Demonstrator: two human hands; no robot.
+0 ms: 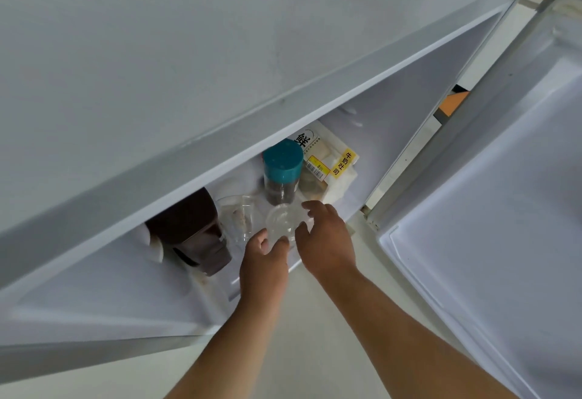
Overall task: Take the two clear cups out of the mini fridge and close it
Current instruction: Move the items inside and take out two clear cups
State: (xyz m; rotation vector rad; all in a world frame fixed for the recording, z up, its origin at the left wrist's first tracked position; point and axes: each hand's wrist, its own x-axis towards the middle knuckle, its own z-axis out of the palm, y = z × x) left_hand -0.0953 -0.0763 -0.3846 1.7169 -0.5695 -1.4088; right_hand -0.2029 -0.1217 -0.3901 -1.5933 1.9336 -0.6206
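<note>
I look down over the white mini fridge (157,52), whose door (491,209) stands open to the right. Two clear cups stand on the floor of the compartment. One clear cup (282,222) is at the front, between my hands. My left hand (264,268) has thumb and fingers against its near side. My right hand (324,234) curls around its right side with fingers spread. The other clear cup (241,212) stands just left of it, untouched.
A jar with a teal lid (282,171) stands right behind the cups. A bagged bread pack with a yellow label (327,159) leans at the back right. A dark brown bottle (192,228) lies to the left. Pale floor (315,335) shows below.
</note>
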